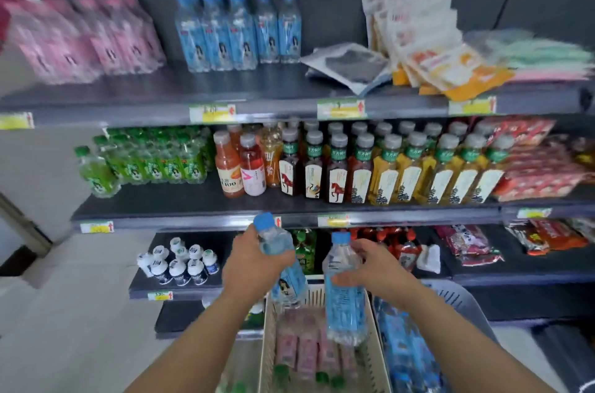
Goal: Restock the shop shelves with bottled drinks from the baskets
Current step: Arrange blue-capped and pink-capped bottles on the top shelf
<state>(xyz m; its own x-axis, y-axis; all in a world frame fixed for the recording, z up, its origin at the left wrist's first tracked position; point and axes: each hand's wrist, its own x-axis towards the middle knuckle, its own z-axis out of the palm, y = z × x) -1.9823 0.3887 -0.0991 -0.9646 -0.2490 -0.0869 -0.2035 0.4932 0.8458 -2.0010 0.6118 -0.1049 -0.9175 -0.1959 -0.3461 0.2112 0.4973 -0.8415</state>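
My left hand point(254, 264) grips a blue-labelled water bottle point(285, 280) around its upper body, cap tilted up and left. My right hand point(370, 270) holds a second blue-labelled bottle point(344, 299) upright by its shoulder. Both bottles hang above a cream basket point(267, 344) with pink-labelled and green-capped bottles inside. A grey basket point(457, 299) to its right holds several more blue bottles point(405, 350). On the top shelf point(225, 93) stands a row of matching blue bottles point(238, 29), with pink-labelled bottles point(87, 38) to their left.
The middle shelf point(193, 199) carries green bottles, juice and tea bottles and red snack packs. The lower shelf point(167, 286) has small white-capped bottles at the left and snack bags at the right. Pouches are piled at the top right point(428, 38). Bare shelf lies in front of the blue row.
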